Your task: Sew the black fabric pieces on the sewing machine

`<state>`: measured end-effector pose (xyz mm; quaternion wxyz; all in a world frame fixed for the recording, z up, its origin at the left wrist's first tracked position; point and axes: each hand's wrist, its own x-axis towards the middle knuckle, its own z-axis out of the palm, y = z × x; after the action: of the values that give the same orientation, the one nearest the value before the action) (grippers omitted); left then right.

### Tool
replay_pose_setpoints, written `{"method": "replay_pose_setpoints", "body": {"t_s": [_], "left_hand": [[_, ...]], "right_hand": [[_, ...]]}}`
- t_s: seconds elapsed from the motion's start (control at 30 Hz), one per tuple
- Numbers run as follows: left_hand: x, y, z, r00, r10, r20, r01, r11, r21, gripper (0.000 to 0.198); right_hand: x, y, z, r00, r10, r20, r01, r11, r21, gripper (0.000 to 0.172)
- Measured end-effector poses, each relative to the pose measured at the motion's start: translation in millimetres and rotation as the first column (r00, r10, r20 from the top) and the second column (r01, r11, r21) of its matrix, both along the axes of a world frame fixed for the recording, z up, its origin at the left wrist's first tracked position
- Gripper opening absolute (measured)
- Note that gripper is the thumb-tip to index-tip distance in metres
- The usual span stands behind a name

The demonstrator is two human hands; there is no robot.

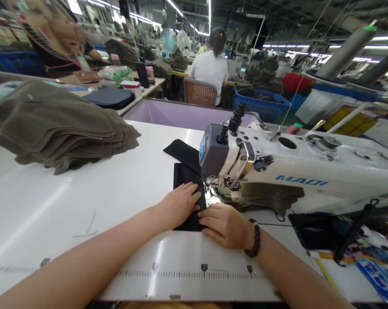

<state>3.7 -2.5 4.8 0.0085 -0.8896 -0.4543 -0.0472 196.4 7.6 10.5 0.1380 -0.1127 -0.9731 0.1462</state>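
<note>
A black fabric piece (185, 171) lies on the white table in front of the sewing machine (297, 167), running back past the machine head. My left hand (180, 203) rests flat on its left side, fingers stretched toward the needle area (210, 184). My right hand (225, 224), with a dark bead bracelet on the wrist, lies on the near right corner of the fabric, fingers curled and pressing down at the edge. Olive fabric (261, 195) lies under the machine arm to the right of the needle.
A stack of olive fabric pieces (59, 124) sits at the table's far left. A ruler strip (194, 272) runs along the near edge. Black items and papers (322, 229) lie at the right. A seated person in white (211, 68) works beyond, near blue bins (261, 105).
</note>
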Motion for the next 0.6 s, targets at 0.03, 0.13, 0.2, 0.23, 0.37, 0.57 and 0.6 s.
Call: {"method": "replay_pose_setpoints", "body": {"t_s": [0.03,0.13,0.2,0.23,0.37,0.57,0.6], "left_hand": [[2.6,1.3,-1.8,1.000,0.008,0.018,-0.007,1.000,-0.005,0.032],[3.9,7.4,-6.6,0.998,0.012,0.067,-0.009,0.999,-0.034,0.038],[1.5,12.7,-8.1,0.996,0.002,0.085,0.002,0.999,-0.053,0.037],[0.1,15.2,-8.2,0.996,-0.003,0.089,0.008,0.998,-0.060,0.037],[-3.4,22.2,-6.8,0.996,-0.014,0.091,0.022,0.997,-0.080,0.035],[-3.8,26.6,-6.6,0.993,-0.037,0.108,0.046,0.996,-0.078,0.030],[-4.0,27.1,-6.8,0.993,-0.042,0.111,0.050,0.996,-0.071,0.030]], "right_hand": [[0.7,2.6,-2.6,1.000,-0.008,-0.026,0.008,1.000,0.013,0.026],[4.5,5.4,-8.3,0.991,-0.128,-0.040,0.131,0.988,0.087,0.029],[7.9,5.5,-9.4,0.972,-0.235,0.000,0.233,0.963,0.133,0.027],[9.3,5.6,-9.2,0.960,-0.279,0.028,0.272,0.951,0.145,0.026],[10.9,6.4,-6.9,0.925,-0.358,0.129,0.339,0.929,0.150,0.023],[7.6,5.7,-4.1,0.909,-0.383,0.164,0.358,0.919,0.164,0.023],[7.2,5.7,-3.8,0.908,-0.387,0.162,0.361,0.918,0.167,0.022]]}}
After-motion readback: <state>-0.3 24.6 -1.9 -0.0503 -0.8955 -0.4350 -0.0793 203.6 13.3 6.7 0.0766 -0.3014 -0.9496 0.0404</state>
